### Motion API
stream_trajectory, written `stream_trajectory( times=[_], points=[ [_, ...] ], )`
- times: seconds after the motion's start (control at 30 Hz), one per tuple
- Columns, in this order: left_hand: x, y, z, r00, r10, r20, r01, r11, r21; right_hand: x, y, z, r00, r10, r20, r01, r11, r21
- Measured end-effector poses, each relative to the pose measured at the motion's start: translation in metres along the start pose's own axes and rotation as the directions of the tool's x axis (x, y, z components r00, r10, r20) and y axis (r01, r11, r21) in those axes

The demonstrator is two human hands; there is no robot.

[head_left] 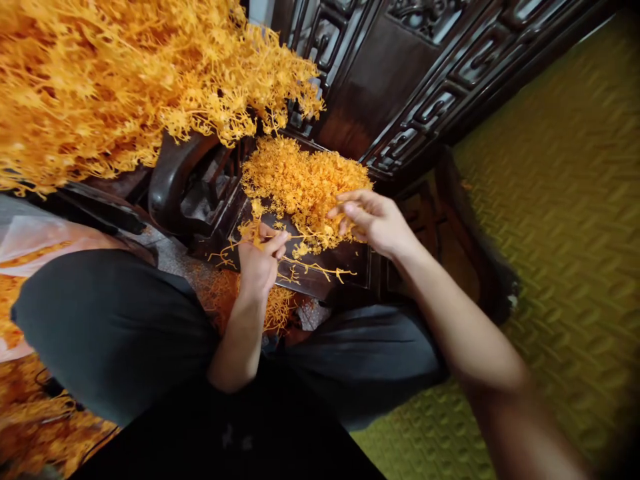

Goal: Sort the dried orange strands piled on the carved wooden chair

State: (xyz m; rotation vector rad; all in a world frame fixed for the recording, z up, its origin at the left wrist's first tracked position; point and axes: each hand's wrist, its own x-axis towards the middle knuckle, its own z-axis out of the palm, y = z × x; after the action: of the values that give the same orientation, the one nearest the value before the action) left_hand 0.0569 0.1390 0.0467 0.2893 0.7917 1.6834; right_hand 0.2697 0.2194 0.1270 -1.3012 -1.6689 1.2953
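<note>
My left hand (pixel 259 260) is closed, thumb and fingers pinching thin orange plastic stems (pixel 320 266) with small branching tips. Some of these stems stick out to the left of the hand, others to the right over the front of a dark wooden seat (pixel 353 257). A mound of orange plastic sprigs (pixel 305 177) lies on the seat just beyond. At the right side of this mound is my right hand (pixel 373 219), its fingers loosely bent and apart. I see nothing gripped in it, though its lower fingers are partly hidden.
A much larger heap of orange sprigs (pixel 115 87) fills the upper left, beside a curved wooden armrest (pixel 167 180). The carved chair back (pixel 380 80) rises behind. More orange pieces (pixel 220 293) lie on the floor below the seat. A yellow-green patterned mat (pixel 565 220) spreads at right.
</note>
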Motion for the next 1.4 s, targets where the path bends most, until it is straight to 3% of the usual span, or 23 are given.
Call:
stream_trajectory(
  times=[0.1, 0.17, 0.2, 0.27, 0.37, 0.43, 0.5, 0.57, 0.6, 0.67, 0.77, 0.83, 0.9, 1.03, 1.1, 1.17, 1.23, 1.3, 1.33, 1.4],
  points=[
    [-0.001, -0.003, 0.003, 1.0, 0.006, -0.016, -0.006, 1.0, -0.001, -0.009, -0.003, 0.014, 0.991, -0.043, 0.125, 0.063, 0.986, -0.157],
    [0.0, -0.004, 0.003, 0.999, 0.025, -0.028, -0.025, 1.0, 0.004, -0.014, -0.01, 0.022, 0.978, -0.105, 0.183, 0.171, 0.901, -0.399],
    [0.001, -0.006, 0.003, 0.999, 0.037, -0.032, -0.037, 0.999, 0.011, -0.016, -0.014, 0.025, 0.963, -0.129, 0.237, 0.241, 0.808, -0.538],
    [0.002, -0.009, 0.001, 0.997, 0.07, -0.036, -0.069, 0.997, 0.031, -0.02, -0.022, 0.032, 0.92, -0.141, 0.365, 0.382, 0.528, -0.759],
    [0.0, -0.016, -0.001, 0.982, 0.178, -0.062, -0.171, 0.98, 0.1, -0.019, -0.031, 0.035, 0.884, -0.069, 0.462, 0.467, 0.124, -0.876],
    [-0.002, -0.018, -0.003, 0.951, 0.293, -0.104, -0.268, 0.942, 0.201, -0.013, -0.031, 0.028, 0.892, -0.032, 0.451, 0.451, -0.008, -0.893],
    [-0.003, -0.016, -0.006, 0.907, 0.394, -0.151, -0.34, 0.894, 0.291, -0.006, -0.024, 0.012, 0.922, -0.019, 0.387, 0.386, -0.052, -0.921],
    [-0.002, -0.008, -0.008, 0.881, 0.433, -0.193, -0.371, 0.883, 0.288, 0.0, -0.014, -0.008, 0.959, -0.054, 0.277, 0.277, -0.008, -0.961],
    [0.0, -0.004, -0.01, 0.882, 0.424, -0.207, -0.371, 0.894, 0.252, 0.002, -0.009, -0.016, 0.968, -0.084, 0.238, 0.243, 0.068, -0.968],
    [0.004, 0.003, -0.011, 0.907, 0.364, -0.21, -0.337, 0.929, 0.154, 0.001, -0.001, -0.024, 0.967, -0.132, 0.218, 0.249, 0.307, -0.918],
    [0.009, 0.005, -0.01, 0.949, 0.239, -0.206, -0.237, 0.971, 0.033, -0.005, 0.003, -0.013, 0.96, -0.116, 0.256, 0.266, 0.668, -0.695],
    [0.009, 0.003, -0.008, 0.962, 0.168, -0.217, -0.178, 0.984, -0.03, -0.008, 0.002, 0.004, 0.961, -0.062, 0.268, 0.205, 0.809, -0.551],
    [0.008, -0.002, -0.006, 0.968, 0.125, -0.218, -0.143, 0.987, -0.067, -0.008, 0.0, 0.021, 0.958, -0.009, 0.288, 0.14, 0.888, -0.438],
    [-0.002, -0.008, 0.004, 0.978, 0.122, -0.169, -0.135, 0.988, -0.069, -0.002, -0.001, 0.047, 0.919, 0.002, 0.395, 0.139, 0.935, -0.327],
    [-0.007, -0.004, 0.009, 0.974, 0.157, -0.163, -0.172, 0.981, -0.085, 0.001, 0.001, 0.052, 0.869, -0.066, 0.49, 0.254, 0.909, -0.329],
    [-0.012, 0.006, 0.011, 0.956, 0.226, -0.188, -0.248, 0.963, -0.103, 0.005, 0.008, 0.045, 0.835, -0.132, 0.534, 0.402, 0.809, -0.429],
    [-0.015, 0.02, 0.01, 0.92, 0.317, -0.229, -0.344, 0.935, -0.087, 0.009, 0.018, 0.03, 0.862, -0.141, 0.488, 0.458, 0.631, -0.626],
    [-0.015, 0.032, 0.007, 0.901, 0.365, -0.234, -0.385, 0.922, -0.042, 0.012, 0.028, 0.011, 0.918, -0.09, 0.387, 0.375, 0.517, -0.77],
    [-0.015, 0.036, 0.007, 0.908, 0.359, -0.215, -0.372, 0.928, -0.022, 0.012, 0.031, 0.003, 0.941, -0.04, 0.335, 0.305, 0.527, -0.794],
    [-0.014, 0.035, 0.006, 0.938, 0.307, -0.157, -0.311, 0.95, 0.001, 0.008, 0.029, -0.007, 0.964, 0.047, 0.26, 0.166, 0.659, -0.733]
  ],
)
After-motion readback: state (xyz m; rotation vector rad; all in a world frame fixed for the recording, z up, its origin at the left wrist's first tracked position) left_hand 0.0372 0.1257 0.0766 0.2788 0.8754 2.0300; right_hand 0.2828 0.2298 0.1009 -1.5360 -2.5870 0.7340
